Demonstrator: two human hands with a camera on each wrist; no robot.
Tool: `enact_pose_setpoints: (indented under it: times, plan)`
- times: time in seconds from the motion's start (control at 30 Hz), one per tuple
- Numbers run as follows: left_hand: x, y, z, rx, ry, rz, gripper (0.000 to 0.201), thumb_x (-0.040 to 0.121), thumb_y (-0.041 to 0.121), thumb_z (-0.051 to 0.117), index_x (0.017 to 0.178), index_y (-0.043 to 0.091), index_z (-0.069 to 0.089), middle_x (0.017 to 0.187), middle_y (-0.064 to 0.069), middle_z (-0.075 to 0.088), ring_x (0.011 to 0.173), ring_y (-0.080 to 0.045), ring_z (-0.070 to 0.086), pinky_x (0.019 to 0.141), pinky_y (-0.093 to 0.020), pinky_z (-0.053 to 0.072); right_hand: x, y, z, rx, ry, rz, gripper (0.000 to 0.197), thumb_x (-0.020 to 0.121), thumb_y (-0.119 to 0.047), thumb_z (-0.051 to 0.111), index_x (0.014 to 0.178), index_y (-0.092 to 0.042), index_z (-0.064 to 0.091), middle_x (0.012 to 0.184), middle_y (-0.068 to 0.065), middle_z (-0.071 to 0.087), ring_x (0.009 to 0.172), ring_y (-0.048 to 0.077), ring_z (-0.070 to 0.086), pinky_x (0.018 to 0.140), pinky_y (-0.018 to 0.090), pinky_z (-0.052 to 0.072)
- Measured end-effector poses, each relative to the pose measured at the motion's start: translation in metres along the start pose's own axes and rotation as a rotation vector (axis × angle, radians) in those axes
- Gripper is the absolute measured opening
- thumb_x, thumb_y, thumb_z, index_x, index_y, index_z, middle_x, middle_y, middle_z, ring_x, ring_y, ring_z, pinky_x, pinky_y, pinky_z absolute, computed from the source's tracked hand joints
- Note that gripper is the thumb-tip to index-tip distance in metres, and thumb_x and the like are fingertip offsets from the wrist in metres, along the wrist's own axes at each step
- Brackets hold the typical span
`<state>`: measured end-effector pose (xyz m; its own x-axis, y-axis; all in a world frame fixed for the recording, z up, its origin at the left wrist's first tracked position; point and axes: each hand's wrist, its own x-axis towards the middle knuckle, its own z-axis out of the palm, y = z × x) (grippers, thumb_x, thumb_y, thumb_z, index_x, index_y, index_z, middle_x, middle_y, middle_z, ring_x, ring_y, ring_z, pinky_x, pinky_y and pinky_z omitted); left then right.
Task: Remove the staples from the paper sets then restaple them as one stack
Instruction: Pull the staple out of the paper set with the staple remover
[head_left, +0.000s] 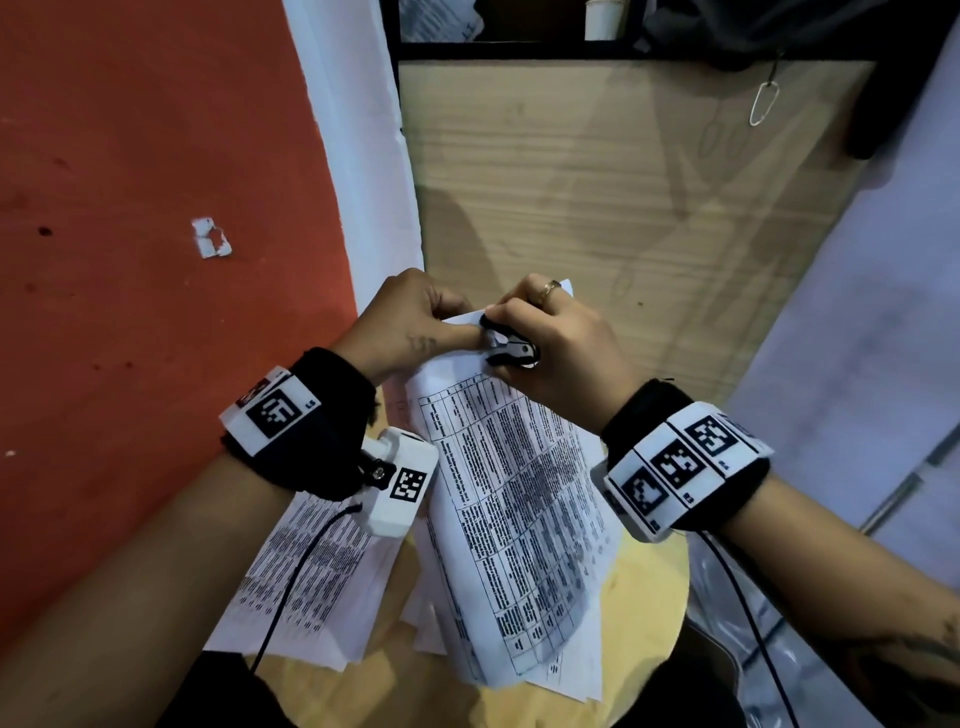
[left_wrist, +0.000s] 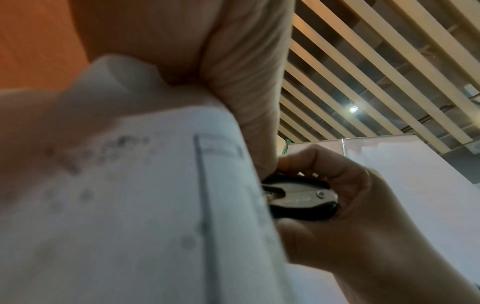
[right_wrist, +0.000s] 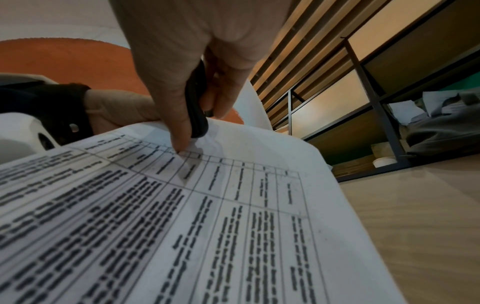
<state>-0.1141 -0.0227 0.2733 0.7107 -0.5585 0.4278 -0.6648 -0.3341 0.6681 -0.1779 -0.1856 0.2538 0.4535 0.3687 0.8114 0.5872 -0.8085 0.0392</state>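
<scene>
- Paper set (head_left: 519, 499) with printed tables was held up at its far top corner, its lower end trailing down over a round yellow table (head_left: 639, 613); the sheet's underside filled most of the left wrist view (left_wrist: 130, 205) and its printed face most of the right wrist view (right_wrist: 182, 216).
- Left hand (head_left: 410, 322) pinched that top corner, fingers curled tight round the paper's edge — a narrow grip holding the sheets.
- Right hand (head_left: 550, 338) gripped a black and silver staple remover (head_left: 511, 349), thumb on one side and fingers on the other, with a gold ring (head_left: 548, 291) on one finger.
- Seen from the left wrist, the staple remover (left_wrist: 298, 197) had its metal jaws pushed against the paper's edge, the right hand (left_wrist: 350, 216) wrapped round its black grips.
- From the right wrist, the tool's black body (right_wrist: 197, 102) showed between thumb and fingers, touching the crumpled corner of the sheet; whether a staple sat between the jaws could not be told.
- More printed sheets (head_left: 306, 577) lay on the table below the left wrist, partly under the held set.
- Both wrists wore black bands with white marker blocks (head_left: 270, 410), and a cable ran down from each.
- Beyond the hands stood a wood-grain panel (head_left: 597, 197), with an orange-red floor (head_left: 156, 208) to the left — a small white scrap (head_left: 210, 238) lay on it.
</scene>
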Motion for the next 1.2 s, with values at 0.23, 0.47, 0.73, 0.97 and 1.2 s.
enact_pose_setpoints:
  times: [0.23,0.47,0.73,0.97,1.2]
  plan:
    - [-0.001,0.005,-0.003,0.000,-0.011,0.021,0.050,0.076,0.013,0.077,0.035,0.027,0.051,0.037,0.009,0.027,0.039,-0.002,0.026,0.043,-0.015,0.017,0.006,0.000,-0.002,-0.060,-0.041,-0.024,0.025,0.060,-0.011,0.069,0.080,0.001,0.064,0.081,0.016,0.061,0.059,0.031,0.059,0.045,0.032,0.050]
    - [0.000,0.002,0.002,-0.016,-0.040,0.018,0.048,0.076,0.012,0.077,0.037,0.027,0.053,0.038,0.010,0.030,0.042,0.001,0.027,0.044,-0.017,0.019,0.002,0.002,-0.002,-0.087,-0.052,-0.020,0.024,0.058,-0.012,0.069,0.078,0.001,0.063,0.077,0.015,0.059,0.055,0.030,0.057,0.043,0.029,0.047]
    - [0.000,0.001,0.001,-0.097,-0.125,-0.005,0.023,0.071,0.025,0.078,0.051,0.026,0.066,0.047,0.012,0.046,0.050,0.003,0.039,0.047,-0.017,0.029,0.000,0.004,-0.005,-0.067,-0.019,-0.004,0.019,0.060,-0.013,0.070,0.073,-0.001,0.062,0.072,0.013,0.058,0.055,0.030,0.056,0.043,0.029,0.046]
    - [-0.003,-0.003,-0.001,-0.238,-0.172,-0.020,0.032,0.068,0.035,0.077,0.081,0.006,0.072,0.078,-0.018,0.067,0.072,-0.012,0.056,0.064,-0.025,0.041,-0.005,0.004,-0.004,0.016,0.021,0.092,0.025,0.066,-0.022,0.074,0.080,-0.003,0.064,0.078,0.009,0.058,0.064,0.027,0.058,0.050,0.030,0.047]
    - [-0.006,-0.001,0.001,-0.341,-0.087,-0.029,0.008,0.081,0.008,0.067,0.075,0.013,0.070,0.060,0.010,0.066,0.057,0.002,0.056,0.052,-0.010,0.042,-0.002,0.007,-0.002,0.448,0.104,0.338,0.033,0.060,-0.019,0.080,0.082,-0.002,0.061,0.080,-0.010,0.050,0.077,0.013,0.051,0.071,0.026,0.044]
